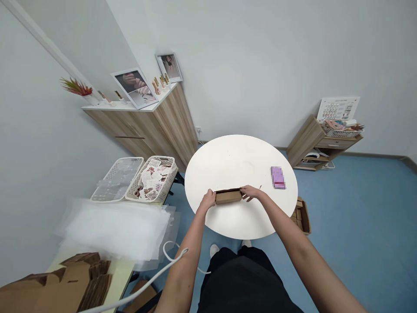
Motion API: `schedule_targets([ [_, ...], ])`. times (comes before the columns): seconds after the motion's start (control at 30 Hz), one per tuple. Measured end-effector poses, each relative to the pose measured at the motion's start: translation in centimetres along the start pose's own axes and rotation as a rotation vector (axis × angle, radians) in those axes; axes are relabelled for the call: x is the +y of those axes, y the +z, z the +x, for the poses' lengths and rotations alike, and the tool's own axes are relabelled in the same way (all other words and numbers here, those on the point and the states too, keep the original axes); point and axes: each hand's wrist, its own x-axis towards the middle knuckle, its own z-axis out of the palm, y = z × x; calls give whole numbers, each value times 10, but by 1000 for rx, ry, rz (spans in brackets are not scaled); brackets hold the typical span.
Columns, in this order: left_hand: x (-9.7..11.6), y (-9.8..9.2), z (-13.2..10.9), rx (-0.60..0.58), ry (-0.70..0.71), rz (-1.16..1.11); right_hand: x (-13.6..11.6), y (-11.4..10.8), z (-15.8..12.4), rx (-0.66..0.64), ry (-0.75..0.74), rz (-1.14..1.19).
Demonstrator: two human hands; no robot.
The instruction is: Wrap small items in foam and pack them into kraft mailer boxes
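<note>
A small brown cardboard box (228, 198) is at the front part of the white round table (208, 165), its long side facing me. A dark edge runs along its top; its inside is not visible. My left hand (209, 199) grips the left end, fingers closed round the corner. At the right end, my right hand (249, 192) holds the upper corner between thumb and fingers, with some fingers stretched outward. Right of the box, a pixelated purple item (278, 178) lies on the table.
Left, a side table carries a basket of printed cards (151, 179), a basket of clear plastic pieces (119, 179), translucent sheets (114, 228) and flat cardboard (65, 282). A white cable (150, 280) crosses near my left arm. A carton of boxes (301, 216) stands at the table's right.
</note>
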Motion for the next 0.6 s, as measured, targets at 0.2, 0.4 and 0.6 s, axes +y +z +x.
schedule_targets([
  [0.2, 8, -8, -3, -86, -71, -49, -5, -9, -1, -65, 17, 114],
  [0.4, 5, -12, -11, -89, -4, -47, 7, 0, 5, 66, -43, -18],
  [0.6, -16, 3, -25, 42, 339, 224, 37, 35, 6, 263, -343, -422],
])
